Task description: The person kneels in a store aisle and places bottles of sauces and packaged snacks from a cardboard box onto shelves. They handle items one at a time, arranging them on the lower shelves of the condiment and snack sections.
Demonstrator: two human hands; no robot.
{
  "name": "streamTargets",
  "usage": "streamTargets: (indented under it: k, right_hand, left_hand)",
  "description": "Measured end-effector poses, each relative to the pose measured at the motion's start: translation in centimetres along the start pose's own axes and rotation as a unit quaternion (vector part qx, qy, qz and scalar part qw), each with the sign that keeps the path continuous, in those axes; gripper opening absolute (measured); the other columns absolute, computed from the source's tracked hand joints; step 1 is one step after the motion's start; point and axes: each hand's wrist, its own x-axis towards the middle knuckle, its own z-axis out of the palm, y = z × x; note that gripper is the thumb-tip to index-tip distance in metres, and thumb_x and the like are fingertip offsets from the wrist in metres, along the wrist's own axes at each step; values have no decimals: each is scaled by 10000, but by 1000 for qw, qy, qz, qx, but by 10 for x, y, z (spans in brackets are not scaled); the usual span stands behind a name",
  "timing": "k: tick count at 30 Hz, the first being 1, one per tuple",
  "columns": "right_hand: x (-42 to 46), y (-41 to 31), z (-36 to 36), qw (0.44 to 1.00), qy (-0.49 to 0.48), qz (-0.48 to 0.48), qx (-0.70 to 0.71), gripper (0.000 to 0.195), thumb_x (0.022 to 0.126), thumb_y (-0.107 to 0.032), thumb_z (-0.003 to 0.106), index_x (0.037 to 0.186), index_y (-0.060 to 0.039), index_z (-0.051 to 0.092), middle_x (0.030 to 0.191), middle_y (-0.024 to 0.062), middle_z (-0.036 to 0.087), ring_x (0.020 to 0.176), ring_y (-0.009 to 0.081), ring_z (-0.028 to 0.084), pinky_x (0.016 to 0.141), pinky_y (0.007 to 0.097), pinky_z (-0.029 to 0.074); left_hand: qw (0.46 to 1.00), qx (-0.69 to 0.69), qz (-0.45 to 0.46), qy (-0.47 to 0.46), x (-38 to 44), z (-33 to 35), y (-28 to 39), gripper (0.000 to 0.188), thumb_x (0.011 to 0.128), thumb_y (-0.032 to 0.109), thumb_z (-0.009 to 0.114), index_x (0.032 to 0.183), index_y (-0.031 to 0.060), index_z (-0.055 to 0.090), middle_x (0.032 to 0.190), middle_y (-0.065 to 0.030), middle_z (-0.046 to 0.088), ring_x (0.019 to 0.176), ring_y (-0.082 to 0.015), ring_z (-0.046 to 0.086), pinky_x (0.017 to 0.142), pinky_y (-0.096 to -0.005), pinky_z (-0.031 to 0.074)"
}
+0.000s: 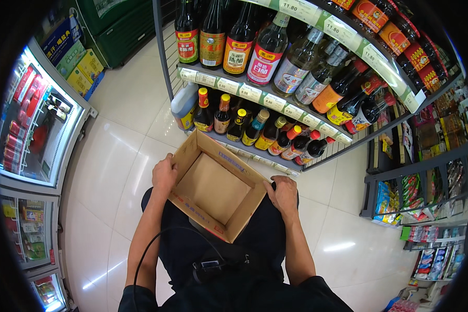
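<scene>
An open cardboard box (214, 183) rests tilted over my knees, and its inside shows only bare brown board. My left hand (165, 173) grips the box's left wall, with the fingertips over the rim. At the right corner, my right hand (282, 194) holds the rim with the thumb against the wall. Just beyond the box, short sauce bottles (240, 125) with yellow and red caps line the bottom shelf of a store rack. Taller vinegar bottles (239, 43) stand on the shelf above.
Shelf edges with price tags (253, 94) curve across the top. Glass-fronted fridges (43, 117) with drinks line the left side. Jars (397, 33) with red and orange labels fill the upper right shelf. Snack racks (417, 187) stand at the right, on a glossy tiled floor (119, 148).
</scene>
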Motion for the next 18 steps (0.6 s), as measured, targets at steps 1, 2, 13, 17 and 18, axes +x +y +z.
streamTargets:
  k: [1, 2, 13, 17, 18]
  right_hand:
    - [1, 1, 1, 1000, -10, 11, 3, 374, 902, -352, 751, 1004, 7, 767, 1004, 212, 749, 1012, 378, 687, 925, 480, 508]
    - [2, 1, 6, 999, -20, 24, 6, 399, 905, -377, 749, 1019, 5, 771, 1034, 213, 753, 1034, 378, 689, 943, 477, 512]
    - [-6, 8, 0, 999, -1, 20, -29, 373, 909, -377, 710, 938, -6, 731, 969, 161, 731, 1023, 323, 673, 986, 446, 466]
    - [-8, 8, 3, 999, -16, 25, -31, 365, 929, -374, 706, 979, -13, 725, 1000, 154, 719, 1048, 319, 658, 998, 443, 455]
    - [-9, 7, 3, 999, -20, 24, -23, 368, 927, -375, 710, 979, -11, 721, 992, 161, 714, 1051, 319, 657, 995, 445, 456]
  left_hand:
    - [1000, 1, 10, 1, 1, 2, 1, 223, 938, 164, 654, 1131, 51, 647, 916, -249, 733, 920, -474, 699, 830, -569, 549]
    - [1000, -5, 21, 11, 1, -1, -2, 247, 930, 162, 661, 1150, 50, 659, 938, -244, 735, 934, -468, 698, 839, -562, 547]
    - [998, -35, 58, 12, 8, 23, -22, 362, 938, 119, 703, 1273, -2, 636, 1116, -259, 742, 1062, -453, 703, 889, -502, 554]
    - [995, -47, 80, 43, 22, 39, -44, 304, 938, 122, 700, 1193, -39, 663, 1088, -242, 755, 1009, -420, 728, 879, -466, 561]
    - [995, -57, 76, 44, 22, 37, -43, 290, 939, 121, 697, 1171, -49, 668, 1077, -234, 761, 985, -401, 739, 872, -449, 565]
